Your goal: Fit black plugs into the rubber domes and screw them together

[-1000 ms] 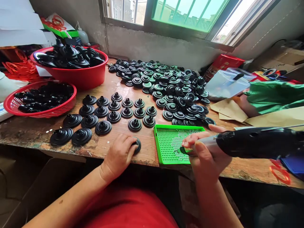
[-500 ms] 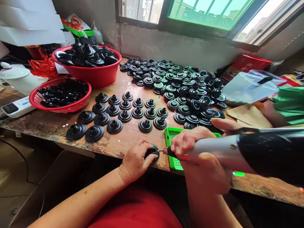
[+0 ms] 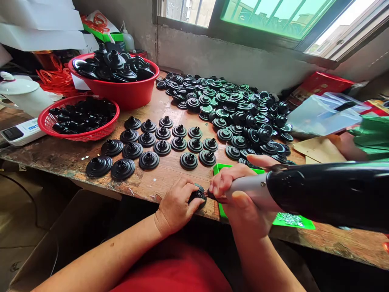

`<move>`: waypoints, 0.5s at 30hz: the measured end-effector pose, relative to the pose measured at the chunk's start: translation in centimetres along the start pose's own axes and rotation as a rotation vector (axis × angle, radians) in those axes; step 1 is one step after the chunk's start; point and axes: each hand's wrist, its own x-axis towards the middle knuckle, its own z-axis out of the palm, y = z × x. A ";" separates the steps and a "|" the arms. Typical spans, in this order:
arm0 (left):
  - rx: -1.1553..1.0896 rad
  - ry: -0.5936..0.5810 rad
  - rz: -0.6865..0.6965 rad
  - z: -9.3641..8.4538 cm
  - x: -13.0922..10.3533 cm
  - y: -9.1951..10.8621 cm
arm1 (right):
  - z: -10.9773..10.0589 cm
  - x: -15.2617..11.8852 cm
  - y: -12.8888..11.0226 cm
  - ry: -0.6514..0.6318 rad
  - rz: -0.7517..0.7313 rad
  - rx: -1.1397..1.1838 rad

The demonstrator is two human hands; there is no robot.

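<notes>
My left hand [image 3: 179, 202] pinches a round black stepped disc [image 3: 201, 190] at the table's front edge, thumb and fingers on either side of its raised hub. Wrapped in my right hand [image 3: 243, 198] is an electric screwdriver [image 3: 322, 194] with a grey nose and black body, lying almost level. Its tip meets the side of the disc's hub; the exact contact is too small to make out. Under my right hand sits a green perforated tray [image 3: 293, 220] with small shiny metal pieces in it. Several like discs [image 3: 162, 147] stand in rows, hubs up, beyond my left hand.
A large heap of black discs [image 3: 240, 117] lies at the back. On the left are a red tub [image 3: 133, 95] of hubbed discs and a red basket [image 3: 88, 136] of small black parts. A clear plastic box [image 3: 319, 115] stands at right.
The screwdriver in my right hand has moved left, bringing its tip up against the disc's hub. My left hand keeps its grip on the disc. The view has shifted slightly.
</notes>
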 end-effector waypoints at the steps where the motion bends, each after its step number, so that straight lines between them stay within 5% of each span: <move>1: 0.001 0.000 0.000 0.0 0.0 0.0 | 0.0 0.0 0.0 -0.002 0.002 0.007; 15: 0.014 0.021 0.013 0.1 0.0 0.0 | 0.2 -0.4 -0.2 0.016 -0.011 -0.018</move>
